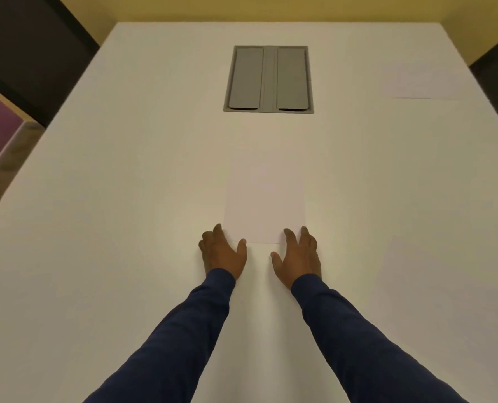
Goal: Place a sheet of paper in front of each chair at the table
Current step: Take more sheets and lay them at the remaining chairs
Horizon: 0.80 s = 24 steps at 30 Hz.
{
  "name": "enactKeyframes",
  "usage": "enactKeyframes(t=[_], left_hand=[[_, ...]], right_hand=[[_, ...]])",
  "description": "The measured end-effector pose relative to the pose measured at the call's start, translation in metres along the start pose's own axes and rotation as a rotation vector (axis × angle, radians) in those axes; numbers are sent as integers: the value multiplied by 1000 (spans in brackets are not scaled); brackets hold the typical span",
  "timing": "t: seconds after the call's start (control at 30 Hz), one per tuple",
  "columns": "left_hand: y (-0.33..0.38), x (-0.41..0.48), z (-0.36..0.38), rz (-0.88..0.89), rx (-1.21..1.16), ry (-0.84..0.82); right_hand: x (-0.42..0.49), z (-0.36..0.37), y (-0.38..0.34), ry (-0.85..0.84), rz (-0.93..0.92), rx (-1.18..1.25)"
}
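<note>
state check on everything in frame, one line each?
sheet of paper: flat on the table, near corners under fingertips
second sheet: flat at far right, untouched, faint against the table
left hand: open, fingers spread, at the sheet's near left corner
right hand: open, fingers spread, at the sheet's near right corner
cable hatch: both flaps closed
table: white
chairs: dark, at both far corners

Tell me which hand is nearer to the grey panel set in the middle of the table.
Right, but only slightly. The right hand lies below the grey panel, almost under its right edge; the left hand lies below and further off to the left. Both rest at the sheet of paper.
</note>
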<state>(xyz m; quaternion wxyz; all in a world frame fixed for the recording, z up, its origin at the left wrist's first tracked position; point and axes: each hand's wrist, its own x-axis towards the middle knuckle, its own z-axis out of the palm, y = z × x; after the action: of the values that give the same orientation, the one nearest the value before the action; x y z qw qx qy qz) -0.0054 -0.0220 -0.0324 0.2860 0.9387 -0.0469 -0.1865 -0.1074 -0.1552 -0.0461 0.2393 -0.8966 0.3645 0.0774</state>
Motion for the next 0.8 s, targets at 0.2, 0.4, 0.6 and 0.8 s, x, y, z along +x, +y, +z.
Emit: enactKeyframes(t=[0.2, 0.4, 0.6, 0.8], left_hand=[[30, 15, 10, -85, -54, -2], [48, 23, 13, -164, -264, -13], [50, 47, 3, -342, -511, 29], [33, 60, -1, -307, -359, 82]], right_hand=[[7, 3, 2, 45, -13, -88], [6, 4, 5, 63, -30, -102], [5, 0, 10, 42, -69, -118], [6, -2, 9, 44, -64, -86]])
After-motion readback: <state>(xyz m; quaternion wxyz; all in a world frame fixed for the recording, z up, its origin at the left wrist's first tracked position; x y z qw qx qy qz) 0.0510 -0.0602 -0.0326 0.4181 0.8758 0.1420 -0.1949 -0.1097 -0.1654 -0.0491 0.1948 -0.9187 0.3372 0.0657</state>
